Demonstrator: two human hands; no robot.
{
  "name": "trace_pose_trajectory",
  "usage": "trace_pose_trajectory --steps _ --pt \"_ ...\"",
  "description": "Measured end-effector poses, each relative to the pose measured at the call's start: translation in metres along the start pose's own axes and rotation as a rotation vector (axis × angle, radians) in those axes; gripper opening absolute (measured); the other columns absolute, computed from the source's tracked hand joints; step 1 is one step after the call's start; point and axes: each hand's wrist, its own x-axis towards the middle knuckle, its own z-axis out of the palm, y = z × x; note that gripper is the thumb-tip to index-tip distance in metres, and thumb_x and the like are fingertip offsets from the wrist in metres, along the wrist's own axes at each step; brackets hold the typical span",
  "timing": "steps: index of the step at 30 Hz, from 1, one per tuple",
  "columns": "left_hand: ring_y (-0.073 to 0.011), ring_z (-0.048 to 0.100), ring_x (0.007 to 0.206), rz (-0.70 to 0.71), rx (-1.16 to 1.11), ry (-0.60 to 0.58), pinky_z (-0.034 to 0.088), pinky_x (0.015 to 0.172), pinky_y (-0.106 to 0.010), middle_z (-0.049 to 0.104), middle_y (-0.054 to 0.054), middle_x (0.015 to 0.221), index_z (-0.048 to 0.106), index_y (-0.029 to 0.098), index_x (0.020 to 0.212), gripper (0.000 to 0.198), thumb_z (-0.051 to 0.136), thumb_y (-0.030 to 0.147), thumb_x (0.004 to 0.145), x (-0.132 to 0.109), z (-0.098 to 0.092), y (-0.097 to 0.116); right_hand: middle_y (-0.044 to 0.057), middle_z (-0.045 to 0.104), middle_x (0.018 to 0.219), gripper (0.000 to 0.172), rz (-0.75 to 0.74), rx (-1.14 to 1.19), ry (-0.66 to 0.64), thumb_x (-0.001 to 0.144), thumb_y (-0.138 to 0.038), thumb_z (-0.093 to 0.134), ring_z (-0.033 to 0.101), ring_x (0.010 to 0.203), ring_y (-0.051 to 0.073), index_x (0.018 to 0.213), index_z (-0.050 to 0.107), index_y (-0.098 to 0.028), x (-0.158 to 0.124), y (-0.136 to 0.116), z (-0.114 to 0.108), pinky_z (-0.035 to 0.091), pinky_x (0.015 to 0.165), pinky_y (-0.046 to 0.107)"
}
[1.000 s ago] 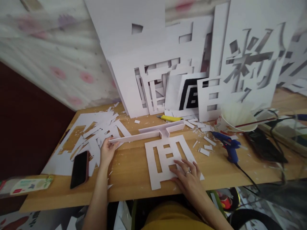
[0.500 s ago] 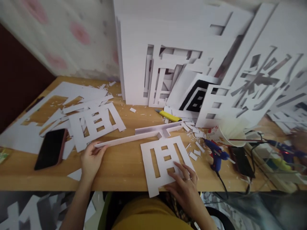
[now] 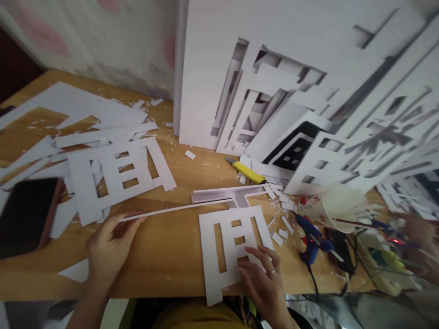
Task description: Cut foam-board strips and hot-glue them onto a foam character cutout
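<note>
- The left hand (image 3: 108,244) has its fingers (image 3: 132,221) closed on the near end of a long white strip (image 3: 178,210), which runs rightward, low over the tabletop (image 3: 171,260), to a T-shaped bar (image 3: 222,194)
- The right hand (image 3: 264,278) lies flat with fingers spread on the lower right of a white cut-out character (image 3: 224,237) at the tabletop's near edge, pressing it down and gripping nothing
- The step in hand looks like lining the strip and bar up with the top of that character
- The strip is thin and looks bendy, so moving it likely calls for a light, level pull while the right hand pins the character
- A blue glue gun (image 3: 310,235) and a yellow knife (image 3: 247,171) lie near; a second cut-out (image 3: 116,176) and a phone (image 3: 25,217) sit to the left
</note>
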Motion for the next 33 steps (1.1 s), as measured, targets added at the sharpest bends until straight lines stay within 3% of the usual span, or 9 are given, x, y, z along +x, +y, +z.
trace_pose_trajectory --steps 4,8,12,16,24,28,33 --pt "-0.0181 0.073 0.081 -0.067 -0.008 -0.081 0.06 0.078 -0.029 0.077 0.001 0.09 0.07 0.025 0.091 0.007 0.07 0.03 0.086 0.002 0.0 -0.001 0.007 0.066 0.104 0.021 -0.002 0.109 0.084 0.088 -0.005 0.057 0.054 0.108 0.024 0.1 0.065 -0.02 0.02 -0.006 0.003 0.046 0.089 0.042" --pt "-0.0183 0.073 0.083 -0.026 0.016 -0.17 0.058 0.08 -0.029 0.077 0.001 0.09 0.071 0.024 0.091 0.006 0.07 0.028 0.086 0.01 -0.002 -0.007 0.007 0.067 0.097 0.023 -0.034 0.176 0.103 0.086 -0.001 0.057 0.057 0.1 0.022 0.1 0.066 -0.017 0.037 -0.011 0.006 0.048 0.088 0.041" --pt "-0.018 0.073 0.077 0.057 0.011 -0.196 0.058 0.078 -0.03 0.077 0.003 0.086 0.072 0.027 0.089 0.007 0.07 0.032 0.085 0.021 -0.003 -0.012 0.005 0.069 0.094 0.023 -0.047 0.16 0.096 0.086 -0.004 0.059 0.058 0.098 0.022 0.102 0.066 -0.019 0.048 -0.015 0.008 0.048 0.089 0.043" --pt "-0.02 0.073 0.079 0.024 0.066 -0.194 0.058 0.079 -0.032 0.077 0.002 0.084 0.072 0.026 0.086 0.018 0.067 0.044 0.086 0.029 -0.001 -0.012 0.005 0.07 0.092 0.023 -0.043 0.154 0.111 0.086 -0.005 0.059 0.06 0.096 0.022 0.102 0.065 -0.021 0.053 -0.02 0.006 0.05 0.087 0.042" --pt "-0.0198 0.072 0.079 -0.046 0.036 -0.167 0.055 0.075 -0.03 0.076 -0.001 0.085 0.067 0.022 0.088 0.02 0.067 0.043 0.086 0.036 0.008 -0.011 0.006 0.069 0.09 0.016 -0.15 0.203 0.152 0.088 -0.009 0.058 0.062 0.094 0.021 0.097 0.067 -0.02 0.034 -0.033 0.008 0.052 0.08 0.037" --pt "-0.0209 0.072 0.085 -0.036 0.021 -0.174 0.056 0.079 -0.033 0.075 -0.004 0.099 0.064 0.022 0.102 0.023 0.065 0.039 0.087 0.034 0.01 -0.013 0.006 0.069 0.088 0.013 -0.184 0.191 0.224 0.089 -0.013 0.059 0.062 0.093 0.022 0.096 0.067 -0.019 0.017 -0.036 0.013 0.053 0.08 0.037" --pt "-0.0255 0.068 0.103 0.071 0.107 -0.136 0.054 0.09 -0.04 0.069 -0.011 0.116 0.054 0.02 0.124 0.043 0.068 0.034 0.086 0.035 0.008 -0.008 0.006 0.069 0.09 0.012 -0.172 0.165 0.254 0.089 -0.014 0.059 0.062 0.093 0.021 0.097 0.067 -0.019 -0.006 -0.031 0.015 0.054 0.078 0.035"
